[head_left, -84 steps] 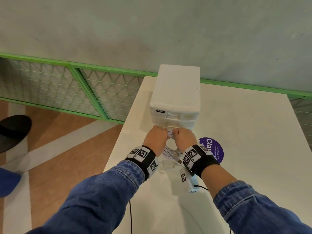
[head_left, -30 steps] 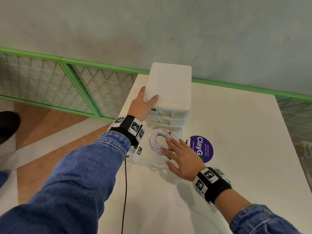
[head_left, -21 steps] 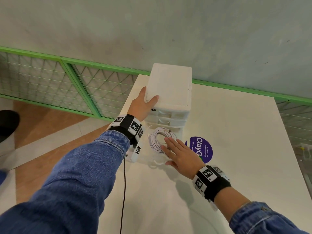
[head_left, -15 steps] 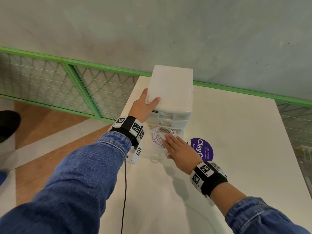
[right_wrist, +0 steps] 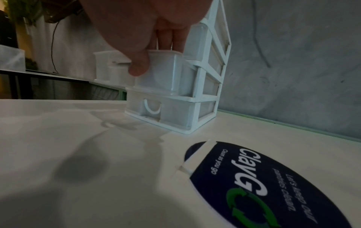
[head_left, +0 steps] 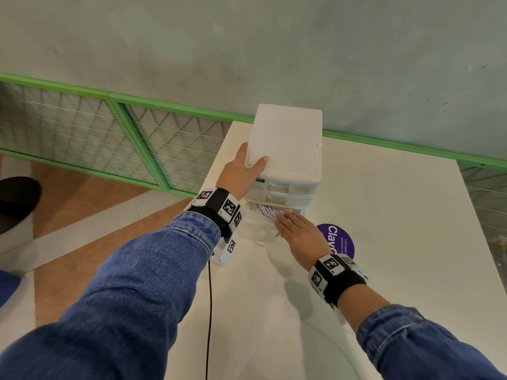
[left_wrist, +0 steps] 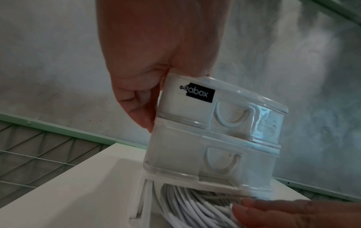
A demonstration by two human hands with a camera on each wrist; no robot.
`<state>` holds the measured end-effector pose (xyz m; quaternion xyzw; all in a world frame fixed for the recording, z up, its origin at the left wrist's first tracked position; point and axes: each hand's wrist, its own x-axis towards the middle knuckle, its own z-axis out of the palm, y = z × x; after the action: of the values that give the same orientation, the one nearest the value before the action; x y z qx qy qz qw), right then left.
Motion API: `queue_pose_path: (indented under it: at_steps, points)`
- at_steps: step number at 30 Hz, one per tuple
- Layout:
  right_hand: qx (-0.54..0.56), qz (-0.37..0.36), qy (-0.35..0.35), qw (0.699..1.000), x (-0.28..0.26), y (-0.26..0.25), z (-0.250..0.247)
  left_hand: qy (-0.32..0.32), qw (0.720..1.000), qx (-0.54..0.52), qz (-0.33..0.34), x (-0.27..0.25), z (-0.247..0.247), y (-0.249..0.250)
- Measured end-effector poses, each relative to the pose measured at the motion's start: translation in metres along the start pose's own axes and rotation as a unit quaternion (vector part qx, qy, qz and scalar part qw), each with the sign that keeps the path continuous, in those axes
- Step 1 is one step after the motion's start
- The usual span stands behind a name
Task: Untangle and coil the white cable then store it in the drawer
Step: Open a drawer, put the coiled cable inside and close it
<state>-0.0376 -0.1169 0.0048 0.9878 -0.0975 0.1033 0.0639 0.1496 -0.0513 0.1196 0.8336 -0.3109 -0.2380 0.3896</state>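
The white drawer unit [head_left: 288, 144] stands at the table's far left edge. My left hand [head_left: 247, 166] grips its near left top corner, thumb on the lid and fingers down the side [left_wrist: 140, 108]. The third drawer down [right_wrist: 160, 74] sticks out part way, and the coiled white cable [head_left: 265, 212] lies inside it. My right hand [head_left: 290, 226] lies flat over that drawer with straight fingers, the fingertips [left_wrist: 273, 214] on the coil [left_wrist: 187, 206] just under the unit's front. The back of the coil is hidden inside the unit.
A round purple sticker [head_left: 338, 239] sits on the white table [head_left: 384, 242] right of the drawer. A thin black wire [head_left: 210, 311] hangs from my left wrist along the table's left edge. Green mesh railing [head_left: 109, 133] and a grey wall stand behind.
My right hand has slid forward towards the unit with the drawer, so less of the coil shows. My left hand has stayed on the unit's corner.
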Motion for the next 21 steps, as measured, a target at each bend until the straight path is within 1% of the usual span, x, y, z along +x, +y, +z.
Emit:
queue_pose_path:
  at_steps: [8,11,16,19,21]
  points:
    - [0.021,0.024,0.034,0.999,0.01,0.003,0.001,0.004,1.0,-0.001,-0.001,0.001,0.001,-0.002]
    - [0.022,0.036,0.05,0.998,0.008,-0.003,0.0,0.003,1.0,-0.008,-0.001,0.001,0.001,-0.003]
    - [0.046,0.098,0.061,0.992,-0.002,-0.012,0.004,0.004,1.0,-0.005,0.0,0.0,0.001,-0.002]
    - [0.058,0.111,0.092,0.988,0.005,-0.007,0.004,0.003,1.0,-0.013,-0.001,0.0,0.001,-0.003]
    - [0.101,0.132,0.127,0.978,0.003,-0.005,0.0,-0.001,1.0,-0.016,-0.001,-0.001,0.001,-0.003]
